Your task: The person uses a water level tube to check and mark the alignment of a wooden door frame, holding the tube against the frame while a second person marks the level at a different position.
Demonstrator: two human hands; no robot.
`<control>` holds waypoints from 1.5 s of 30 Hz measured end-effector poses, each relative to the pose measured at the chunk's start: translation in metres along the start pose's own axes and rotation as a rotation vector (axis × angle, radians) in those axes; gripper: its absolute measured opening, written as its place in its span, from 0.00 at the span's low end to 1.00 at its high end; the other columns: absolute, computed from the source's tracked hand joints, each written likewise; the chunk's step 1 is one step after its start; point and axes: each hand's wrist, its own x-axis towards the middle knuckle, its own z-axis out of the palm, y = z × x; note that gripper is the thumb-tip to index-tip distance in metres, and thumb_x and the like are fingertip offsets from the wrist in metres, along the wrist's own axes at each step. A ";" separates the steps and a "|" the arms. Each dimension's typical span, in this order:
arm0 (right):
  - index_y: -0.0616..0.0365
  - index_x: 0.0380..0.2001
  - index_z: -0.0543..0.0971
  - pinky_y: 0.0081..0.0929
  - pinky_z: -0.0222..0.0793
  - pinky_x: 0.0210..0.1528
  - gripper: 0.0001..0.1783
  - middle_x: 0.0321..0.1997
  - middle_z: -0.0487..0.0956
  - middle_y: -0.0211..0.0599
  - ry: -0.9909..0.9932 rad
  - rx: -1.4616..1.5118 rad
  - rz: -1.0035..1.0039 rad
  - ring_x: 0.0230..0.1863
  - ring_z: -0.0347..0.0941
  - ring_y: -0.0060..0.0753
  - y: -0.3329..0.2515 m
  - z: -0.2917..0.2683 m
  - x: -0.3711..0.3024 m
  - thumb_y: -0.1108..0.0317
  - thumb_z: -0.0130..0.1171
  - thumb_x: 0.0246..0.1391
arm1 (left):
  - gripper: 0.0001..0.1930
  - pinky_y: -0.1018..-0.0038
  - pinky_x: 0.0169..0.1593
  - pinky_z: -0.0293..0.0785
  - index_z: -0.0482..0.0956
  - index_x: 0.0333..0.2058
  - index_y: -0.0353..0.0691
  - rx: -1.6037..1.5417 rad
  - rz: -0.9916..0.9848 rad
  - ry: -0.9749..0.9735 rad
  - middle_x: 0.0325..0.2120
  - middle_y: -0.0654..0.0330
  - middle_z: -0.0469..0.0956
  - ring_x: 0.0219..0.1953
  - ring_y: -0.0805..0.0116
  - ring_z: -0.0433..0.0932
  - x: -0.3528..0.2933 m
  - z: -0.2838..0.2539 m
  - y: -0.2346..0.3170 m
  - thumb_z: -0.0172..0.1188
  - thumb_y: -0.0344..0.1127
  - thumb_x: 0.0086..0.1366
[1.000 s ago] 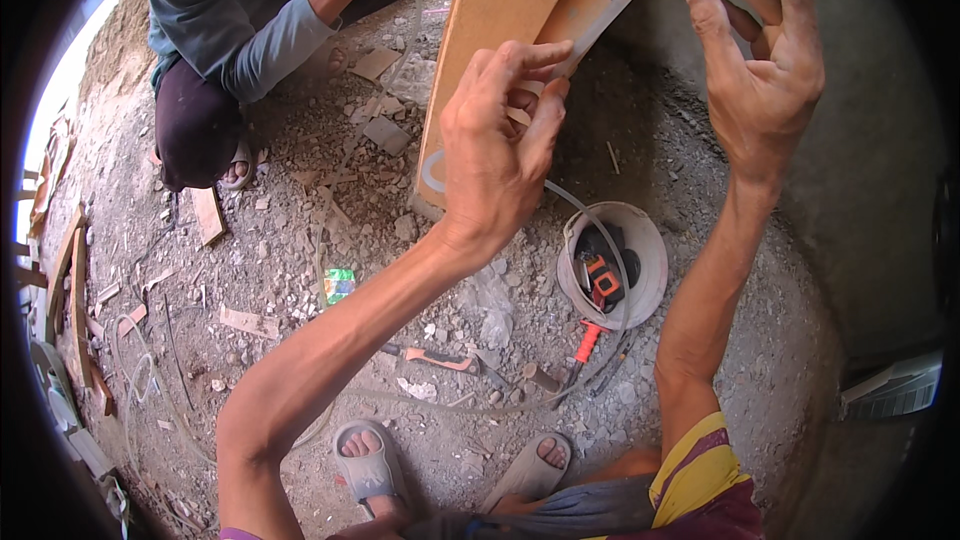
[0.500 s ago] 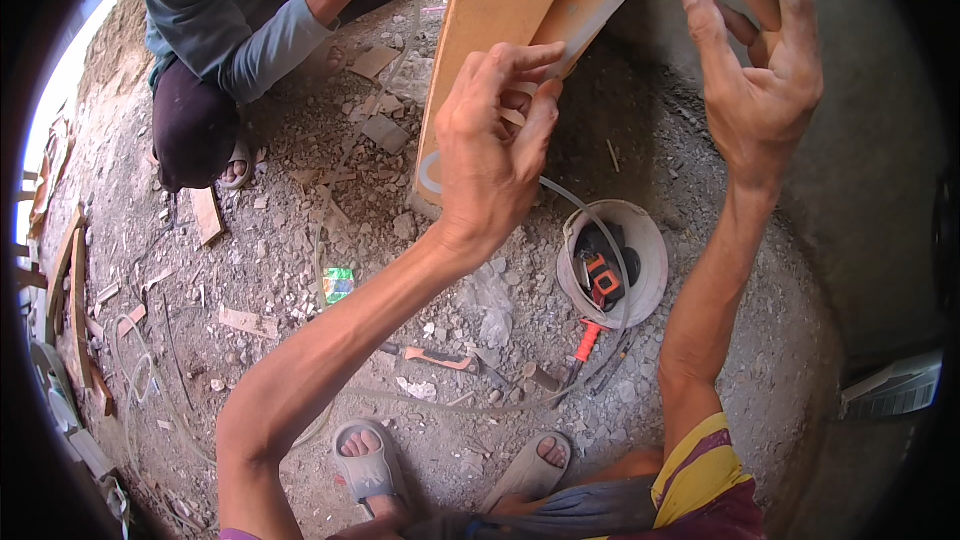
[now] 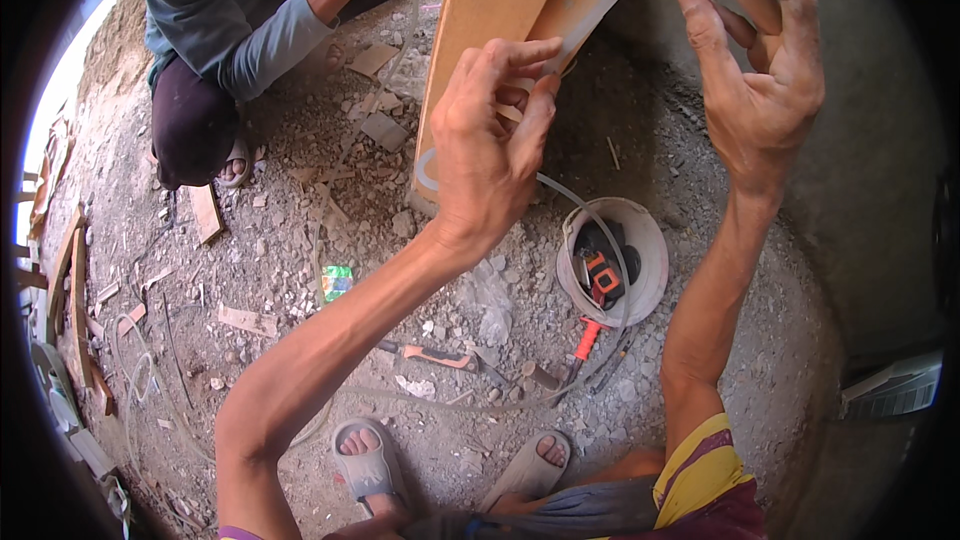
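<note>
My left hand (image 3: 485,145) is closed in front of a wooden board (image 3: 495,15), thumb and index finger pinching a clear plastic hose (image 3: 590,23). Above that hand, the hose lies straight along the board's right side, near a short dark mark. Below, it loops behind my wrist and comes out over the bucket. My right hand (image 3: 760,90) is raised at the right, its fingers curved and its thumb apart from them. Its index fingertip is beside the upper stretch of hose; I cannot tell whether they touch. Nothing shows in its palm.
A white bucket (image 3: 655,280) holds an orange-and-black tape measure (image 3: 602,278). Beside it lie a red-handled tool (image 3: 590,340) and an orange-and-black-handled tool (image 3: 440,357). A co-worker (image 3: 240,30) crouches at upper left. Rubble, wood scraps (image 3: 206,213) and coiled hose cover the ground.
Almost nothing differs. My left hand and the board sit very slightly higher and further left in view; both hands keep their poses.
</note>
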 end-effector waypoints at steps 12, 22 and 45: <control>0.66 0.63 0.69 0.34 0.79 0.61 0.31 0.52 0.85 0.47 0.083 0.157 -0.009 0.57 0.82 0.40 0.011 0.012 -0.011 0.88 0.56 0.54 | 0.17 0.80 0.40 0.79 0.81 0.54 0.41 -0.010 -0.018 -0.012 0.44 0.61 0.81 0.37 0.79 0.79 -0.001 0.001 0.003 0.62 0.23 0.67; 0.66 0.63 0.69 0.35 0.72 0.64 0.31 0.52 0.86 0.46 -0.052 -0.144 -0.159 0.56 0.82 0.39 0.002 0.002 -0.005 0.86 0.58 0.55 | 0.17 0.80 0.37 0.78 0.81 0.54 0.40 -0.011 -0.005 -0.006 0.42 0.60 0.81 0.35 0.79 0.79 -0.003 0.000 -0.002 0.63 0.24 0.67; 0.66 0.64 0.69 0.29 0.84 0.56 0.31 0.65 0.75 0.46 -0.002 0.002 -0.112 0.51 0.81 0.32 0.000 0.007 0.003 0.85 0.62 0.56 | 0.14 0.78 0.34 0.78 0.82 0.50 0.38 -0.004 0.015 0.039 0.39 0.58 0.80 0.32 0.76 0.78 -0.006 0.004 -0.002 0.62 0.23 0.66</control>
